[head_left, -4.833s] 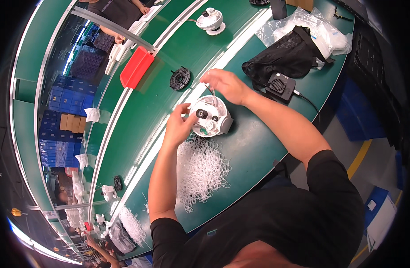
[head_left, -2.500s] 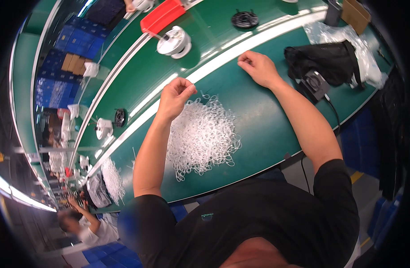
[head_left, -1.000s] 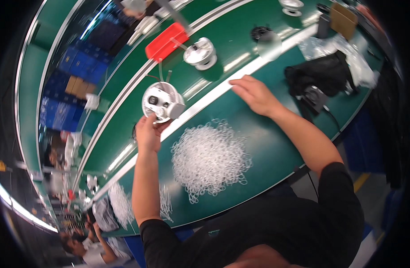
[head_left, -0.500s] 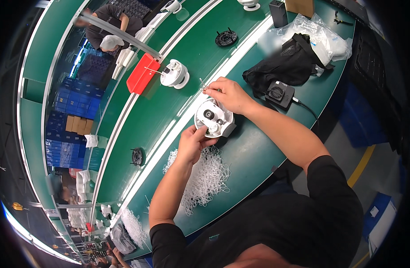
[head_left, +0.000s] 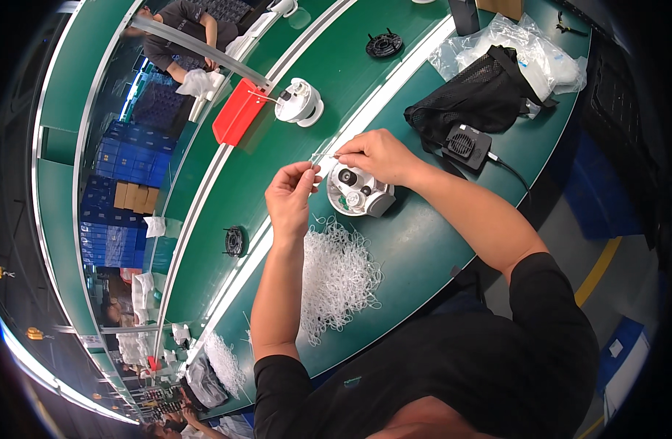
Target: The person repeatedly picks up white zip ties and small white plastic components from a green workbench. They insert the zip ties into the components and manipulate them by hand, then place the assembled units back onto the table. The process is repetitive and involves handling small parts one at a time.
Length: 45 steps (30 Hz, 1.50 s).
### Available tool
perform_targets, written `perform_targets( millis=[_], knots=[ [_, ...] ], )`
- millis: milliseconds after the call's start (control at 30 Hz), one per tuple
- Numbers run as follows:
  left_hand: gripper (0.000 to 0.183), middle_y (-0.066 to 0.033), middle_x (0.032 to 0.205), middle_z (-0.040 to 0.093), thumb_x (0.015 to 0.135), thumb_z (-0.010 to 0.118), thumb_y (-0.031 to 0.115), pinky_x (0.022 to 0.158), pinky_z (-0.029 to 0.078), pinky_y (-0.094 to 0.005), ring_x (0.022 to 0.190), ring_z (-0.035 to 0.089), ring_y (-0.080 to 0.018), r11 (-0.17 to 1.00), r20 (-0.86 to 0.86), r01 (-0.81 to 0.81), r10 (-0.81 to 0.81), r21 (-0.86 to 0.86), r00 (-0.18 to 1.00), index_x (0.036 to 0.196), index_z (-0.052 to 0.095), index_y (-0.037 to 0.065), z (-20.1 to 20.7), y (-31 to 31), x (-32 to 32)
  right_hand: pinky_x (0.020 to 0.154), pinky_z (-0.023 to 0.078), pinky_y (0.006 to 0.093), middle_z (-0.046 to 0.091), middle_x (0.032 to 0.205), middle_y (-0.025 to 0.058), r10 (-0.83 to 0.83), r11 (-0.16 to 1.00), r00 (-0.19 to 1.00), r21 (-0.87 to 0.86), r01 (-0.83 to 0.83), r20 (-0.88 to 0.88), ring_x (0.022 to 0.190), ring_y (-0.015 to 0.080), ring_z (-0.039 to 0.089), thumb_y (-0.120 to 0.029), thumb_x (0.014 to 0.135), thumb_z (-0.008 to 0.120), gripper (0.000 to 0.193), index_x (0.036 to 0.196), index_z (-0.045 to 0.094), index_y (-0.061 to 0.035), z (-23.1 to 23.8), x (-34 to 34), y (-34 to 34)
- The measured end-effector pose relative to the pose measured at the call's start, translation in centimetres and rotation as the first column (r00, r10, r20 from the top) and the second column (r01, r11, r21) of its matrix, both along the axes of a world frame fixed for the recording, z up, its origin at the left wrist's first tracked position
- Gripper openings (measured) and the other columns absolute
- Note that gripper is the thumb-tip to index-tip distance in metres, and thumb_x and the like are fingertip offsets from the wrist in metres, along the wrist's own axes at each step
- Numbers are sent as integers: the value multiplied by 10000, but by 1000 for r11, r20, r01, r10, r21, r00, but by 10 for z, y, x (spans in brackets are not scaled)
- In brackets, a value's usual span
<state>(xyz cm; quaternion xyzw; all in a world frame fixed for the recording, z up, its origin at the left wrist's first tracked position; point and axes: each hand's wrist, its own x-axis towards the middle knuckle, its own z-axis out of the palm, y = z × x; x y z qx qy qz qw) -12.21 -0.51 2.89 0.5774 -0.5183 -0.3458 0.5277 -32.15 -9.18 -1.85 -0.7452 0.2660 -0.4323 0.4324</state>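
A white round camera housing (head_left: 359, 200) with a black lens in its open face rests on the green worktable (head_left: 416, 241) in front of me. Just above it, my right hand (head_left: 376, 157) pinches a thin pale wire (head_left: 323, 155) between thumb and fingertips. To the left, the fingertips of my left hand (head_left: 292, 194) are pinched together at the wire's other end. What exactly lies between those left fingertips is too small to see fully. A heap of thin white loops (head_left: 339, 282) spreads nearer to me, below the housing.
On the green conveyor beyond are another white camera unit (head_left: 299, 102), a red bin (head_left: 239, 113) and black round bases (head_left: 384, 45). To the right lie a black mesh bag (head_left: 460, 91), a small black fan device (head_left: 465, 144) with a cable, and clear plastic bags (head_left: 548, 62). A co-worker (head_left: 182, 33) stands across.
My left hand has let go of the housing and moved up and left to the wire by my right hand. The housing now rests on the table.
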Motion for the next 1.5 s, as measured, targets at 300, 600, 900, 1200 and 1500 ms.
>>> perform_targets(
  millis=[300,600,900,1200,1500],
  knots=[
    [224,-150,1000,712,946,650,29,756,562,-288,859,688,-182,998,-271,46,-56,-40,961,1157,611,-38,-2,-9,-10,676,524,328,731,823,125,31,997,998,71,-27,-58,717,203,692,-190,878,674,208,980,742,-23,8,-4,1],
    [138,-83,913,693,914,682,0,668,497,-254,751,612,-121,998,-80,65,-64,10,995,1045,686,-43,-12,-14,-15,713,524,346,724,864,136,81,996,995,50,-78,-60,785,244,698,-188,884,656,212,988,733,-20,8,-4,0],
    [146,-36,870,697,882,736,29,660,491,-224,728,600,-79,994,-76,87,-82,62,994,1014,706,-26,-16,-16,-12,706,527,319,737,875,115,112,988,993,112,-109,-25,771,169,693,-174,906,647,213,1002,720,1,10,-6,-1],
    [89,-39,868,698,866,759,51,659,496,-235,725,610,-87,999,190,29,-32,18,981,925,730,-8,-15,-16,-21,713,533,314,732,850,90,176,966,976,171,-196,127,775,149,686,-173,893,676,210,1020,714,-9,9,-3,-2],
    [60,-30,836,648,823,756,10,630,478,-265,725,572,-102,980,552,122,-16,-156,834,874,725,9,-16,-15,-23,780,500,288,692,933,68,57,995,991,77,-66,118,878,112,620,-164,928,646,184,979,704,3,-3,1,-5]
  ],
)
